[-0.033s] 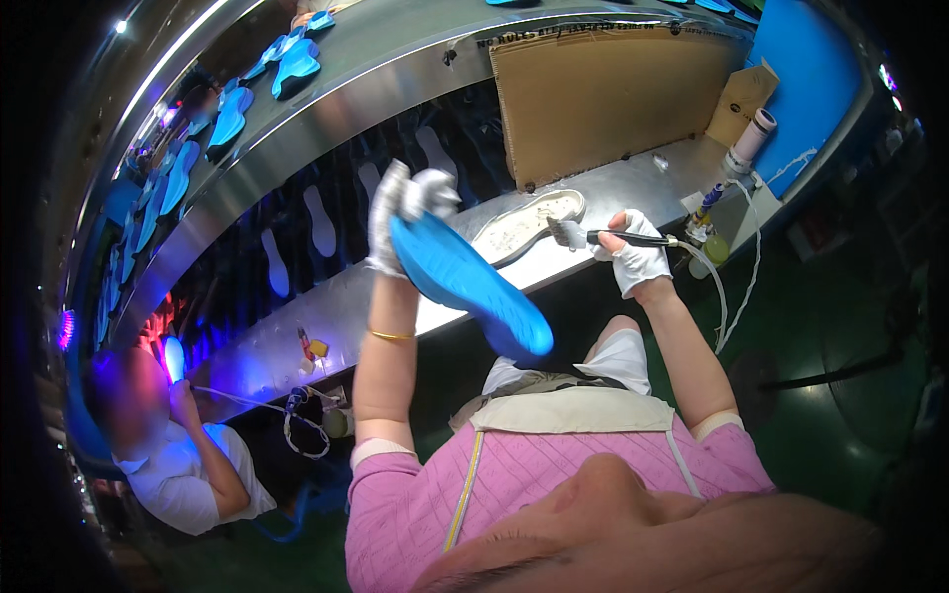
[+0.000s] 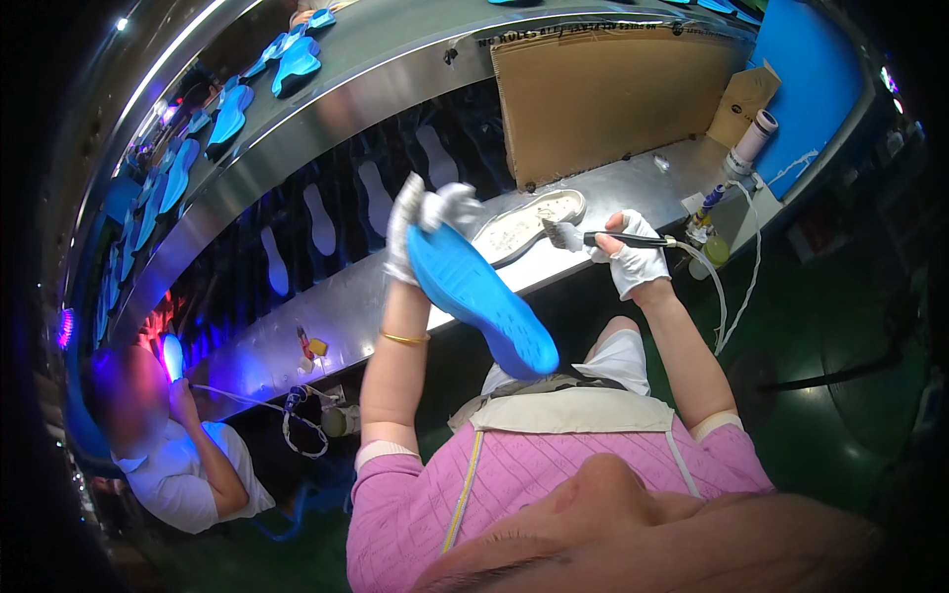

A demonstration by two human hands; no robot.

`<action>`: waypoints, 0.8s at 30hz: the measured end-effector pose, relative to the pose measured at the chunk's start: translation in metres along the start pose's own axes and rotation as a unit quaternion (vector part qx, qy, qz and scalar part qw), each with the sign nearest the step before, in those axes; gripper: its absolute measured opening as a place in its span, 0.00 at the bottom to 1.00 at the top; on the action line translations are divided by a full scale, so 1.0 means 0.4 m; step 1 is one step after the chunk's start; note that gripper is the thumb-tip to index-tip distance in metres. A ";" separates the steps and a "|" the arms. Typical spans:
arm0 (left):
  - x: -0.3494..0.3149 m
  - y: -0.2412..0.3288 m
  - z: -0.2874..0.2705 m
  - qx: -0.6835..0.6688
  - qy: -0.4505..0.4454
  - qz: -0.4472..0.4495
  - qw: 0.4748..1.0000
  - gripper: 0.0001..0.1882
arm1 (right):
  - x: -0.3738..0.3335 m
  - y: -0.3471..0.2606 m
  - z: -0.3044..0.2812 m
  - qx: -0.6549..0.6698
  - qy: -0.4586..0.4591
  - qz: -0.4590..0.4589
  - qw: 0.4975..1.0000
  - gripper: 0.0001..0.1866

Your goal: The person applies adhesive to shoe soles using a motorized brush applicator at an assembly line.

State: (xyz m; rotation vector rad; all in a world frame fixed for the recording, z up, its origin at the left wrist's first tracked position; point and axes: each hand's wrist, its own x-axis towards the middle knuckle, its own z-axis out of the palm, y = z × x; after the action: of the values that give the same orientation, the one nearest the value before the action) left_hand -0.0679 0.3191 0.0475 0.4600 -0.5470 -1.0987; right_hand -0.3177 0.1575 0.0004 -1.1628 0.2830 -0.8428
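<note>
My left hand (image 2: 407, 232), in a white glove, is closed on the heel or toe end of a blue shoe insole (image 2: 484, 304). The insole slants down toward my waist, a few small dimples showing on its lower end. In my right hand (image 2: 638, 262), gloved with the fingertips bare, is a brush (image 2: 633, 239) with a black handle and a thin hose at its back. Its flat bristles point left, close to a white shoe sole (image 2: 529, 225) that lies on the metal bench (image 2: 346, 296).
A cardboard panel (image 2: 613, 109) stands behind the bench. At right are a pale cylinder (image 2: 753, 140), a white hose (image 2: 757, 237) and a small yellowish container (image 2: 716, 249). Blue insoles (image 2: 229, 117) lie on the conveyor (image 2: 415, 35). A co-worker (image 2: 188, 465) sits at left.
My left hand and the blue insole have shifted a little to the right, and the insole has turned to show more of its broad face. The brush has edged slightly left.
</note>
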 end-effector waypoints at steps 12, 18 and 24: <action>-0.073 -0.310 0.030 -0.127 0.052 -0.045 0.989 0.48 | 0.053 0.033 0.094 -0.114 -0.035 -0.075 0.990 0.11; -0.016 -0.342 0.002 -0.043 0.163 0.026 0.985 0.46 | 0.047 0.034 0.145 -0.208 -0.113 -0.188 0.953 0.12; -0.038 -0.298 -0.013 0.006 0.162 -0.002 0.987 0.47 | 0.029 0.031 0.139 -0.213 -0.089 -0.110 0.967 0.12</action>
State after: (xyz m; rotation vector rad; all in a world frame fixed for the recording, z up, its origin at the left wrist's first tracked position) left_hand -0.1537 0.2874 -0.0308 0.6373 -0.2659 -0.9991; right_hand -0.2712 0.1895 0.0141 -1.6874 0.1922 -0.8878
